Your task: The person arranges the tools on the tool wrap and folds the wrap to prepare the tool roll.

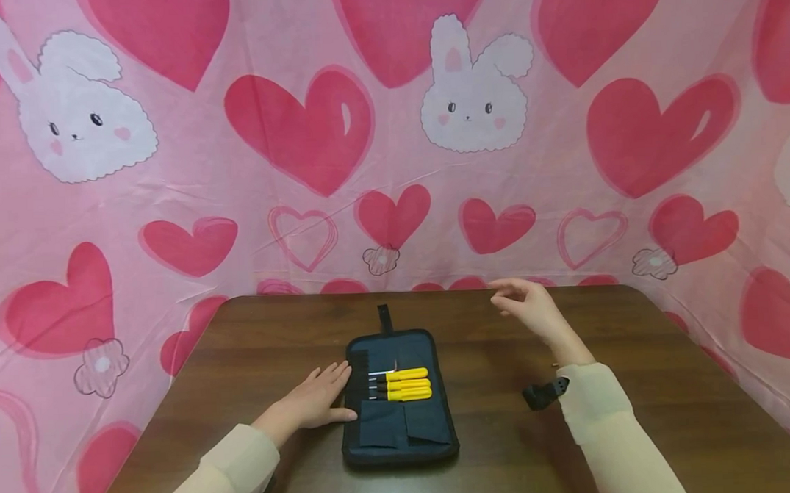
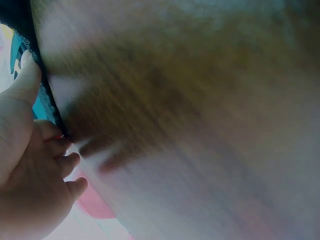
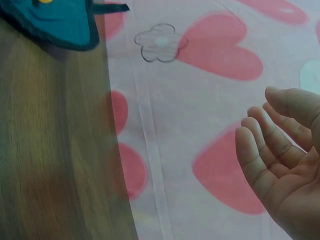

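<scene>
A dark tool pouch (image 1: 383, 431) lies unfolded on the table, its strap (image 1: 386, 319) pointing to the far side. Several yellow-handled tools (image 1: 408, 385) sit in its loops. The left hand (image 1: 309, 399) touches the pouch's left edge with fingers spread; in the left wrist view that hand (image 2: 37, 155) meets the dark edge (image 2: 47, 95). Raised over the far right of the table, the right hand (image 1: 530, 310) holds nothing. In the right wrist view its fingers (image 3: 270, 145) are loosely bent, away from the pouch (image 3: 60, 25).
A black strap piece (image 1: 543, 394) is beside the right sleeve, above the brown table (image 1: 483, 434). Behind the table's far edge hangs a pink cloth (image 1: 391, 158) printed with hearts and rabbits.
</scene>
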Available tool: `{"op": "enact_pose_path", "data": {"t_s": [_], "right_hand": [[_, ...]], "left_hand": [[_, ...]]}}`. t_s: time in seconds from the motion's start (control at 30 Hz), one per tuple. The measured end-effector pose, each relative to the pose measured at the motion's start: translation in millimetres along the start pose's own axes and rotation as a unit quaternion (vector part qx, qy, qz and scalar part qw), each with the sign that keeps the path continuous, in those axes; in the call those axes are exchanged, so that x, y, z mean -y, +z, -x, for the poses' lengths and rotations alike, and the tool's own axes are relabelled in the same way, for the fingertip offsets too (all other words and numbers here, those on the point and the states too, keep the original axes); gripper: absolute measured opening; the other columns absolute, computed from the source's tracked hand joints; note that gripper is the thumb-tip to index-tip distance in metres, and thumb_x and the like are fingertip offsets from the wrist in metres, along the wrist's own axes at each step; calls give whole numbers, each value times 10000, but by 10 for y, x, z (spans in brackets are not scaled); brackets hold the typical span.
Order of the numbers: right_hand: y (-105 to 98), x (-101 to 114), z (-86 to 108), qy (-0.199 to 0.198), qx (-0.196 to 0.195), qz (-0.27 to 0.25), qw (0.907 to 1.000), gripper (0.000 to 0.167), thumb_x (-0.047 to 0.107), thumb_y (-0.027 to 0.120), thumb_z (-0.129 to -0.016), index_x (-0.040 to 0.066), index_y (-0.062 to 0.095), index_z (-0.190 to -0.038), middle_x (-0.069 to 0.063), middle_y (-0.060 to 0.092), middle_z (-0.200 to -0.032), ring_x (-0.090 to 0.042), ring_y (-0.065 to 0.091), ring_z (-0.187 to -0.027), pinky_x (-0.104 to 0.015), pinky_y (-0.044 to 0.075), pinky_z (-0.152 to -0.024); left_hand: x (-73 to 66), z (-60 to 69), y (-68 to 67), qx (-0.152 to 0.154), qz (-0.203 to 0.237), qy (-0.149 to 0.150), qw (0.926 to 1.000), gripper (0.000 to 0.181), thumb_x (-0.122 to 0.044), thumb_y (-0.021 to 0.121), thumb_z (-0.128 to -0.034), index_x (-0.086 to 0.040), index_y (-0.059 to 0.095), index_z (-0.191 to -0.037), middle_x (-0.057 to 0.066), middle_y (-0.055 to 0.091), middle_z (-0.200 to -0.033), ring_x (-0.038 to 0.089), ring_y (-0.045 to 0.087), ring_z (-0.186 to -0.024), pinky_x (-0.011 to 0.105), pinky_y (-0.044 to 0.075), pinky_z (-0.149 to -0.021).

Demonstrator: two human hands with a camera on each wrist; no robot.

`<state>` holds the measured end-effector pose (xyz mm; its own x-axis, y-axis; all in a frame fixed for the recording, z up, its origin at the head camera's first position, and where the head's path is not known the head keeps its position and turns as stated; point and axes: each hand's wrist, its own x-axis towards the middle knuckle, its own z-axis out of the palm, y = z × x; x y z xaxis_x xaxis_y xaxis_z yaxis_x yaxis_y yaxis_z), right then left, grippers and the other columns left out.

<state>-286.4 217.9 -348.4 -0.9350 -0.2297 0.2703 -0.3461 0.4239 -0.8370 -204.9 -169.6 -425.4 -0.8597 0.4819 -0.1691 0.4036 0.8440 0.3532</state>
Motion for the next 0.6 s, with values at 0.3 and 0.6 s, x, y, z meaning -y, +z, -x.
{"op": "enact_pose_path", "data": {"t_s": [0.3, 0.6], "right_hand": [[-152, -92, 80, 38, -230, -103, 9997, 348, 98, 637, -875, -69, 566, -1172, -210, 607, -956, -77, 590, -758, -289, 522, -695], [-284, -191, 155, 155, -332, 46, 9993, 369, 120, 621, -890, -80, 542, -1191, -211, 594, -986, -156, 609, -817, -292, 523, -695]], "left_hand": [[34, -23, 23, 5, -92, 24, 10000, 831, -510, 608, -820, 29, 341, -1393, 174, 293, -1451, 337, 229, -1336, 520, 148, -1058], [57, -39, 40, 17, -132, 23, 9999, 837, -523, 605, -816, 24, 343, -1394, 171, 292, -1453, 337, 229, -1336, 524, 146, -1057]]}}
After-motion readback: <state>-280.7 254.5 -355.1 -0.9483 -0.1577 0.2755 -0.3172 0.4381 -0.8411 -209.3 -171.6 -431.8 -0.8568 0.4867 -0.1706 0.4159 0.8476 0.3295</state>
